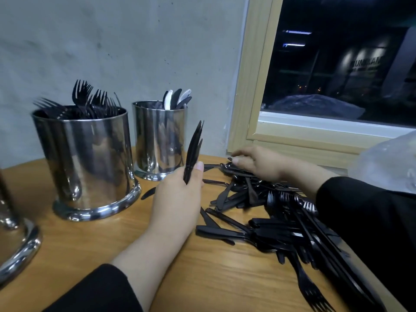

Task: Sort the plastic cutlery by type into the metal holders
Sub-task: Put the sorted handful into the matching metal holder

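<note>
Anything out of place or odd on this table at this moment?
One black piece lies alone on the table between the fork holder and the left hand, apart from the unsorted pile. Nothing looks spilled or damaged.

On a wooden table [90, 251] the left hand [177, 199] grips a small bunch of black forks [194, 149], held upright with the tines up, just in front of two shiny metal holders. The nearer, larger holder [87, 161] is full of black forks standing tines up; the smaller holder [160, 138] behind it holds knives, black and white. The right hand [258, 163] rests on the far edge of a loose pile of black cutlery [281, 224] spread across the table's right side. A third holder's base [18, 246] shows at the left edge. A dark window [342, 64] fills the upper right.
</note>
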Demonstrator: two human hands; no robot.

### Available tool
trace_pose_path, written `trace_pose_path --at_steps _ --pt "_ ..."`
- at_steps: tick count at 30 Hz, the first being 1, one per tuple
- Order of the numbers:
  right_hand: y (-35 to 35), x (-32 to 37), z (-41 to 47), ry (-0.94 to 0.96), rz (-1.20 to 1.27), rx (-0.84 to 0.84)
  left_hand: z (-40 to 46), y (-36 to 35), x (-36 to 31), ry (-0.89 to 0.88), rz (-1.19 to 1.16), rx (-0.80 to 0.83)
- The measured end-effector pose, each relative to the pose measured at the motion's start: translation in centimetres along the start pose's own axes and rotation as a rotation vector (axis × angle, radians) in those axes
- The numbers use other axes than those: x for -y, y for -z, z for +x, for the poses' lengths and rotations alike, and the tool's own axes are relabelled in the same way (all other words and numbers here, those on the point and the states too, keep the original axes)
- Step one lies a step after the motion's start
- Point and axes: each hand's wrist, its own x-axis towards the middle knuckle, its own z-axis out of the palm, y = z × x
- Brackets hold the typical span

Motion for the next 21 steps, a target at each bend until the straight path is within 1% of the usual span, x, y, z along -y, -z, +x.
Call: trace_pose_path --at_steps 3,6,8,11,14,17,21 --pt "-1.4 2.1 2.8 0.015 -0.067 0.114 0.4 0.1 0.3 0.005 -0.038 -0.053" --pt "-2.9 3.4 4.6 0.031 -0.087 0.16 1.0 0.2 0.7 0.005 -0.088 -0.12" --pt "-3.7 3.9 5.3 0.073 -0.103 0.212 1.2 0.3 0.8 0.003 -0.118 -0.151" --pt "-4.2 4.1 5.3 0.134 -0.148 0.301 1.1 0.5 0.6 -0.031 -0.073 -0.162" --pt "-3.3 4.3 3.6 0.161 -0.127 0.286 1.0 0.5 0.4 -0.08 -0.049 -0.151" --pt "-2.2 4.2 1.0 0.14 -0.153 0.266 1.0 0.6 0.4 -0.1 -0.069 -0.155" --pt "-0.4 5.6 -3.3 0.135 -0.175 0.159 0.6 0.8 0.2 -0.126 -0.057 -0.151"
